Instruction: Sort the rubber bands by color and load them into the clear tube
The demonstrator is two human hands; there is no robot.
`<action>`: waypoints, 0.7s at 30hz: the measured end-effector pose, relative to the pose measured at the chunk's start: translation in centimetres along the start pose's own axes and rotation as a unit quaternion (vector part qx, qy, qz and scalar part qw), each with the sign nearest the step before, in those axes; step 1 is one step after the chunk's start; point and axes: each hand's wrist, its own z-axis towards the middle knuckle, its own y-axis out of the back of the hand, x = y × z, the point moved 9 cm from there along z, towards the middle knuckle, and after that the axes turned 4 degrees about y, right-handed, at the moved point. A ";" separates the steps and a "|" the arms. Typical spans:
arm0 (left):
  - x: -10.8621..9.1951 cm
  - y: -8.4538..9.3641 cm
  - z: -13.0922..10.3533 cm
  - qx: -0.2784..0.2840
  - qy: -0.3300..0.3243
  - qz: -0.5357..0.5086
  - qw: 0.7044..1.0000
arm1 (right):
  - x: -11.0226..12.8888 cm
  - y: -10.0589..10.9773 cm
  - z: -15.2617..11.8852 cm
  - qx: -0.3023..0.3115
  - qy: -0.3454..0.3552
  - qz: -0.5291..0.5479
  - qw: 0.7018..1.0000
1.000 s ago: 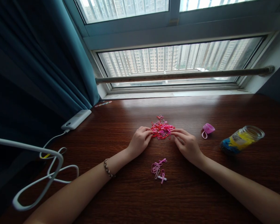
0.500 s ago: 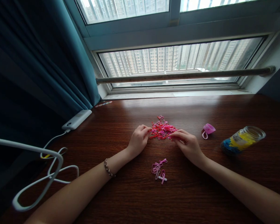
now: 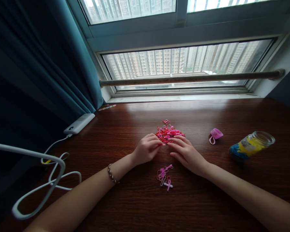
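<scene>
A heap of small pink and red loops (image 3: 168, 131), which look like rubber bands, lies in the middle of the dark wooden table. At its near left edge is my left hand (image 3: 147, 149), thumb and fingers drawn together; what they pinch, if anything, is too small to make out. My right hand (image 3: 188, 155) rests at the heap's near right side with fingers spread apart and the fingertips touching its edge. Nearer to me, between my forearms, lies a small group of pink loops (image 3: 162, 174) with a short white piece (image 3: 168, 185) beside them.
Right of my right hand lies a pink cup-shaped piece with a loop (image 3: 216, 133). Beyond it a glass jar (image 3: 251, 145) holds yellow and blue bits. At left, a white power bank (image 3: 79, 124) and a looped white cable (image 3: 60, 164) lie near the blue curtain (image 3: 74, 64).
My right hand has shifted left and nearer to me, its fingers going from a pinch to spread. My left hand has moved slightly right and toward me along the heap's edge.
</scene>
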 end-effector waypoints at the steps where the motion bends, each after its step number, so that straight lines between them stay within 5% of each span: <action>1: -1.2 -0.4 -0.2 0.025 -0.047 -0.007 0.999 | -0.4 -0.2 0.0 0.004 -0.011 -0.024 1.000; 5: -5.1 -1.6 -1.5 0.095 -0.202 0.001 0.975 | -1.2 -0.8 0.0 0.021 -0.047 -0.085 0.995; 8: -6.3 -2.3 -2.2 0.124 -0.249 0.013 0.960 | -1.8 -1.0 -0.1 0.028 -0.077 -0.110 0.991; 15: -6.9 -2.8 -2.6 0.151 -0.269 0.038 0.951 | -2.1 -1.3 -0.2 0.042 -0.084 -0.118 0.989; 21: -4.9 -1.9 -1.7 0.072 -0.217 0.099 0.968 | -2.3 -1.3 -0.1 0.037 -0.084 -0.109 0.990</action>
